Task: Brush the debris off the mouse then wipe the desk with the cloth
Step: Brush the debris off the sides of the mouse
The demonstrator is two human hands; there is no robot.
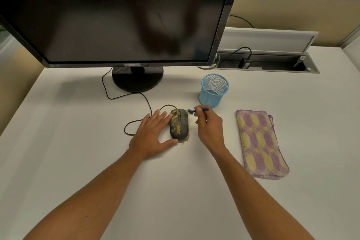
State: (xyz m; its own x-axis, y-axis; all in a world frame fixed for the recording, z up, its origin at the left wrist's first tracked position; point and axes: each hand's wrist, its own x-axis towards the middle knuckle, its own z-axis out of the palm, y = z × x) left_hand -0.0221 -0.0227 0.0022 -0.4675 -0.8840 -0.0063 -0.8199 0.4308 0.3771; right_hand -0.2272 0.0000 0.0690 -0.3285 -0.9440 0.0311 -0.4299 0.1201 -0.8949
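Note:
A dark wired mouse (179, 124) lies on the white desk (175, 191), its left half streaked with yellow-orange debris, and more of that debris sits on the desk at its near right edge. My left hand (153, 135) rests flat beside the mouse, fingertips and thumb touching its left side and rear. My right hand (209, 125) pinches a small blue brush (196, 110), whose head hangs just right of the mouse's front, apart from it. A folded purple-and-yellow cloth (260, 143) lies to the right.
A blue mesh cup (213, 90) stands just behind my right hand. The monitor (120, 13) and its round base (137, 79) fill the back left. The mouse cable loops left of my left hand. An open cable tray (266, 62) runs along the back right.

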